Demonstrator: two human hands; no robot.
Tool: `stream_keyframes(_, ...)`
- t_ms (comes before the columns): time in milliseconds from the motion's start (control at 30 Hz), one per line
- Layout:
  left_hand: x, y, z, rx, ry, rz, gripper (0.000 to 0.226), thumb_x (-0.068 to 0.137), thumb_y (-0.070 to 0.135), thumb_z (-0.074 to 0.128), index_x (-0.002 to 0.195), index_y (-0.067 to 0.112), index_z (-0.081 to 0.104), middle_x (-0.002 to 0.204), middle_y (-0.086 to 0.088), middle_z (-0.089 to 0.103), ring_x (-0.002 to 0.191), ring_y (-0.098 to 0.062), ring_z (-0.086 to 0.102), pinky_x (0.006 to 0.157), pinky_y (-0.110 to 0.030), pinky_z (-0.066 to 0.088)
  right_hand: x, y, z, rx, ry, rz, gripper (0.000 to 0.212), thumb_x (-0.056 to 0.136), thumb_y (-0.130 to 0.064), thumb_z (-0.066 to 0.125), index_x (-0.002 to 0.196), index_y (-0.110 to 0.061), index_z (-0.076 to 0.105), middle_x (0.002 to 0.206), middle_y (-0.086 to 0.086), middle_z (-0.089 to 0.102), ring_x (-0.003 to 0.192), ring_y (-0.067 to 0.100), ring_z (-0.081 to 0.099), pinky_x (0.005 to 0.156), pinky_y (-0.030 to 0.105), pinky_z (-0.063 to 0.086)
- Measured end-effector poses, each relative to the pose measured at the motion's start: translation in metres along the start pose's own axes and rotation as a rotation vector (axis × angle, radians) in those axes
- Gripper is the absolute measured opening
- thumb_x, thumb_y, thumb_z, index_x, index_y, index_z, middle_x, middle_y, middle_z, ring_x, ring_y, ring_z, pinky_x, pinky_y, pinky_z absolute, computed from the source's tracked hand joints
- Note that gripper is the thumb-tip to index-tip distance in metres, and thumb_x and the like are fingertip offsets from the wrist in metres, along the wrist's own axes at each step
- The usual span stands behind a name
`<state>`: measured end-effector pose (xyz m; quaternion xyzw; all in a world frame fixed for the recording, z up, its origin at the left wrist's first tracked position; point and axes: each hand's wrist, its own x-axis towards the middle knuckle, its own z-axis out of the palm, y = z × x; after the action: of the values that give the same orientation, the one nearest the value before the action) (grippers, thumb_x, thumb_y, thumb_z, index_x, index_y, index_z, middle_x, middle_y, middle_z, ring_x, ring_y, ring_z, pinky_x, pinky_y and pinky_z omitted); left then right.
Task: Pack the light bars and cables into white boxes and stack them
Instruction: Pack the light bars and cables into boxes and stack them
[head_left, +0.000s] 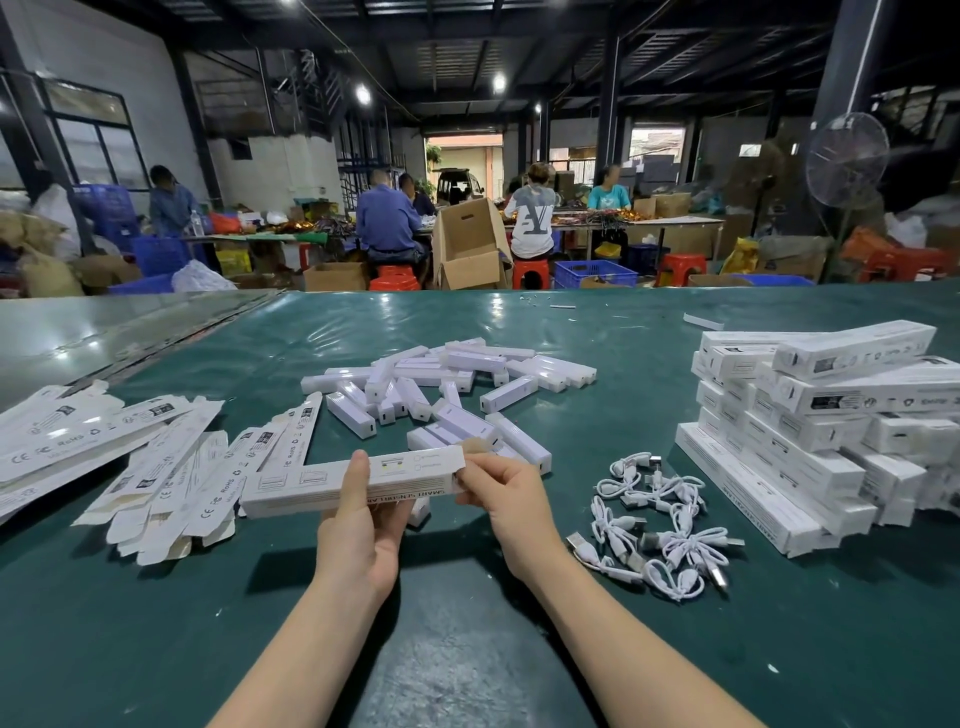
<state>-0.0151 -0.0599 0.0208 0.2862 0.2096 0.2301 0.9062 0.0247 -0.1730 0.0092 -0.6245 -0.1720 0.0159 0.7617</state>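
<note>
Sat in a big dim workshop with people (387, 218) on red stools (530, 270) far behind, too blurry to tell more. Looked down on a green worktop (156, 623) under shiny plastic. Held a white box (306, 483) lying sideways above the near middle. Gripped it from below with the left hand (358, 540), thumb on top. Pinched its right end with the right hand (511, 499). Could not make out the end flap behind the fingers. Saw a loose heap of light bars (447, 389) in the middle, a few partly hidden behind the box. Saw tangled white cables (660, 530) just right of the hands. Saw closed boxes (810, 410) piled by the right edge, cut off there. Saw flat boxes (156, 467) spread by the left edge, also cut off.
</note>
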Motion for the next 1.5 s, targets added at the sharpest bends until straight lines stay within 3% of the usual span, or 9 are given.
stream_keyframes(100, 0.000, 0.000, 0.000, 0.009, 0.004, 0.006, 0.012, 0.089, 0.021, 0.060, 0.087, 0.010, 0.055, 0.084, -0.005, 0.063, 0.075, -0.012, 0.061, 0.052, -0.024, 0.057, -0.002, -0.002, 0.000, -0.044, -0.070, -0.033, 0.023, 0.083, 0.009, 0.050, 0.094, 0.003, 0.070, 0.067, -0.005, 0.054, 0.061, 0.002, 0.044, 0.063, 0.018, 0.038)
stream_keyframes(233, 0.000, 0.002, 0.000, -0.041, 0.020, -0.001, 0.015, 0.090, 0.023, 0.059, 0.087, 0.009, 0.054, 0.088, -0.006, 0.062, 0.080, -0.013, 0.061, 0.051, -0.025, 0.057, -0.005, -0.007, 0.004, -0.032, -0.211, -0.019, 0.034, 0.062, -0.007, 0.046, 0.083, -0.020, 0.069, 0.078, -0.014, 0.055, 0.074, -0.005, 0.052, 0.074, 0.010, 0.040)
stream_keyframes(300, 0.000, 0.002, 0.001, -0.042, 0.024, -0.004, 0.016, 0.090, 0.023, 0.059, 0.086, 0.009, 0.054, 0.088, -0.006, 0.062, 0.081, -0.013, 0.060, 0.052, -0.025, 0.057, -0.006, -0.007, 0.005, 0.024, -0.237, 0.005, 0.031, 0.069, 0.000, 0.046, 0.077, -0.021, 0.067, 0.071, -0.018, 0.059, 0.070, -0.003, 0.051, 0.069, 0.013, 0.039)
stream_keyframes(467, -0.001, 0.000, 0.001, -0.069, 0.015, -0.018, 0.016, 0.088, 0.022, 0.061, 0.089, 0.008, 0.054, 0.090, -0.007, 0.063, 0.082, -0.014, 0.062, 0.055, -0.027, 0.058, 0.000, -0.005, -0.001, 0.270, -0.035, 0.143, 0.022, 0.090, -0.003, 0.049, 0.091, -0.017, 0.066, 0.078, 0.001, 0.065, 0.077, 0.014, 0.057, 0.070, 0.025, 0.044)
stream_keyframes(800, -0.003, -0.010, -0.001, 0.256, -0.130, 0.158, 0.008, 0.088, 0.021, 0.060, 0.087, 0.017, 0.054, 0.082, -0.001, 0.066, 0.073, -0.012, 0.064, 0.063, -0.029, 0.057, 0.003, -0.001, -0.002, 0.333, 0.188, 0.134, 0.022, 0.082, 0.011, 0.058, 0.084, -0.011, 0.061, 0.077, 0.006, 0.063, 0.071, 0.016, 0.063, 0.062, 0.022, 0.056)
stream_keyframes(1000, -0.016, -0.012, 0.001, 0.452, -0.295, 0.455, 0.010, 0.085, 0.019, 0.058, 0.078, 0.012, 0.057, 0.062, 0.006, 0.068, 0.061, -0.004, 0.066, 0.052, -0.018, 0.053, 0.001, -0.005, -0.002, 0.301, 0.104, 0.158, 0.028, 0.080, 0.016, 0.055, 0.087, -0.011, 0.054, 0.080, 0.008, 0.062, 0.068, 0.018, 0.061, 0.058, 0.022, 0.053)
stream_keyframes(1133, -0.021, -0.013, -0.002, 0.608, -0.358, 0.577, 0.010, 0.079, 0.029, 0.061, 0.080, 0.019, 0.062, 0.067, 0.011, 0.070, 0.061, -0.004, 0.066, 0.050, -0.016, 0.051, -0.001, -0.006, -0.001, 0.301, 0.023, 0.184, 0.040, 0.082, 0.014, 0.056, 0.111, -0.012, 0.048, 0.096, 0.009, 0.054, 0.076, 0.017, 0.060, 0.060, 0.024, 0.054)
stream_keyframes(1300, -0.017, -0.006, -0.006, 0.764, -0.395, 0.707, 0.009, 0.077, 0.035, 0.060, 0.075, 0.028, 0.065, 0.071, 0.007, 0.072, 0.074, -0.013, 0.069, 0.066, -0.026, 0.053, -0.001, -0.008, -0.004, 0.372, -0.111, 0.270, 0.047, 0.080, 0.020, 0.052, 0.123, 0.001, 0.046, 0.105, 0.020, 0.058, 0.079, 0.020, 0.064, 0.069, 0.023, 0.056)
stream_keyframes(1500, -0.015, -0.012, 0.004, 0.557, -0.356, 0.515, 0.013, 0.092, 0.014, 0.048, 0.084, 0.012, 0.058, 0.064, 0.005, 0.070, 0.059, -0.009, 0.068, 0.048, -0.018, 0.052, 0.000, -0.009, -0.006, 0.430, -0.144, 0.276, 0.036, 0.080, 0.024, 0.045, 0.106, 0.001, 0.053, 0.076, 0.011, 0.060, 0.062, 0.015, 0.066, 0.059, 0.021, 0.053)
